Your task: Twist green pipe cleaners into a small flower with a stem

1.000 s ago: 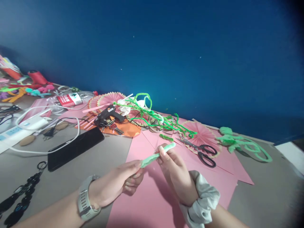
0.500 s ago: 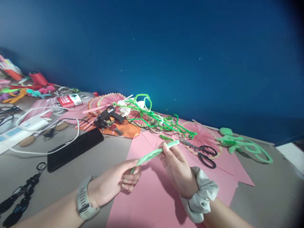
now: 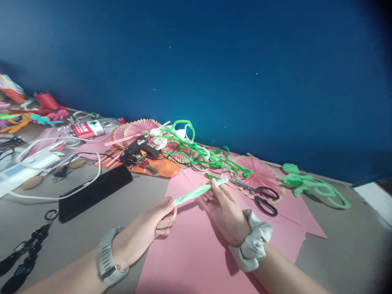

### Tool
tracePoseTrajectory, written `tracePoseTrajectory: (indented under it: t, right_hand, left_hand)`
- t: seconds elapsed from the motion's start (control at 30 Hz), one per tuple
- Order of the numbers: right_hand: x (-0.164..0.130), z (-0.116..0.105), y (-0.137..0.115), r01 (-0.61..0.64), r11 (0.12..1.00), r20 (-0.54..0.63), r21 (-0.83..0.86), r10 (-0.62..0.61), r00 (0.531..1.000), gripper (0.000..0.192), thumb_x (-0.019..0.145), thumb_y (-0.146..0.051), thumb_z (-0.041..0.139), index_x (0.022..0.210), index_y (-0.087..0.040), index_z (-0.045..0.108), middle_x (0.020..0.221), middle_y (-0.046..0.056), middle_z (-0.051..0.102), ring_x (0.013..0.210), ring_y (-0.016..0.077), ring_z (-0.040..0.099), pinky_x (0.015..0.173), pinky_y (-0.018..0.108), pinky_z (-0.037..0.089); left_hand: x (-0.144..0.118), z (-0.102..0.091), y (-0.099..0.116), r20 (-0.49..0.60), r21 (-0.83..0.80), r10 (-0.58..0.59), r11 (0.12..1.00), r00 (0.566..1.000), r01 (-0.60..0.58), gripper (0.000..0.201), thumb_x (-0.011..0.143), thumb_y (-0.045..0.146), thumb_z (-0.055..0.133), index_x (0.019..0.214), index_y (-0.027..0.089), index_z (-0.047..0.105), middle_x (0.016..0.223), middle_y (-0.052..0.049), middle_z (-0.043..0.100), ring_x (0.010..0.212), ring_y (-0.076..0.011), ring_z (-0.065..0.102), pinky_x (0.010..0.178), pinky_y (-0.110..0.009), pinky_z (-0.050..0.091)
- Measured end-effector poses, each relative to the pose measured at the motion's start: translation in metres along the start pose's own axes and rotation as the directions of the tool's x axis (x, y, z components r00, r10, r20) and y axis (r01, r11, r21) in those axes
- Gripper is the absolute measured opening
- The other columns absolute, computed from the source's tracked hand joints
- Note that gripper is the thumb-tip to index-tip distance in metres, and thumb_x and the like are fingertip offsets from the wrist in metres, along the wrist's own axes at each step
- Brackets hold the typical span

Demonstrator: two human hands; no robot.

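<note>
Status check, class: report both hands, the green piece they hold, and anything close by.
Left hand and right hand each pinch an end of the pale green twisted pipe-cleaner stick. Stick raised over pink paper sheet. Black-handled scissors lie just beyond.

Both hands [image 3: 190, 216] have moved apart, stretching the pale green strip [image 3: 200, 190] thinner

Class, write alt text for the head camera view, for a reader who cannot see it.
Two hands hold a pale green twisted stick between them, left hand at one end, right hand at the other, above pink paper. Behind lie black scissors, green pipe cleaners, a glue gun and a black phone.
</note>
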State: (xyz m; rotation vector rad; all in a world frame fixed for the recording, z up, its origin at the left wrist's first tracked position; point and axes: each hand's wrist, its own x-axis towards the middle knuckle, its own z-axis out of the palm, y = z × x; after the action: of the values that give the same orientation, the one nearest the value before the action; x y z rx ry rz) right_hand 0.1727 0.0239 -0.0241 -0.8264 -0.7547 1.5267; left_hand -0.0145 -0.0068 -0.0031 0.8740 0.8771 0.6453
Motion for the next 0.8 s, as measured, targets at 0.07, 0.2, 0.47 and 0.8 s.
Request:
tracePoseTrajectory:
  t: [0.07,0.2,0.47,0.8]
  right_hand:
    - [0.001,-0.001,-0.001,-0.001,1.000,-0.001,0.010,0.001,1.000,0.020,0.079,-0.040,0.063,0.072,-0.023,0.057,0.065,-0.003,0.037,0.059,0.0135,0.034,0.058,0.028,0.036]
    - [0.001,0.000,-0.002,-0.016,1.000,0.025,0.018,0.015,1.000,0.024,0.079,-0.041,0.063,0.068,-0.022,0.054,0.064,-0.003,0.037,0.058,0.0134,0.034,0.054,0.027,0.034]
    - [-0.003,-0.001,0.004,-0.032,0.999,0.068,0.039,0.030,0.997,0.025,0.082,-0.039,0.062,0.067,-0.020,0.053,0.061,-0.004,0.041,0.059,0.0116,0.038,0.057,0.025,0.037]
    - [-0.005,0.005,-0.003,0.011,0.999,0.040,-0.044,-0.009,0.999,0.031,0.079,-0.044,0.063,0.063,-0.021,0.051,0.062,-0.003,0.041,0.060,0.0130,0.038,0.062,0.027,0.039]
  left_hand:
    - [-0.001,0.001,0.002,-0.037,0.091,0.030,0.996,0.999,-0.026,0.035,0.092,0.046,0.035,0.069,0.020,0.036,0.061,0.007,0.021,0.054,-0.0099,0.013,0.053,-0.026,0.016]
    - [-0.002,0.001,0.000,-0.073,0.216,0.091,0.974,0.993,-0.074,0.039,0.093,0.047,0.032,0.065,0.020,0.034,0.059,0.006,0.023,0.054,-0.0101,0.017,0.053,-0.027,0.017]
    - [-0.002,0.003,0.000,-0.131,0.117,0.208,0.974,0.969,-0.194,0.039,0.092,0.047,0.034,0.064,0.020,0.033,0.061,0.006,0.025,0.055,-0.0103,0.021,0.056,-0.026,0.023]
    - [-0.012,0.008,-0.003,-0.114,0.339,0.259,0.918,0.959,-0.207,0.040,0.095,0.042,0.029,0.064,0.020,0.042,0.054,0.006,0.033,0.046,-0.0092,0.028,0.048,-0.024,0.025]
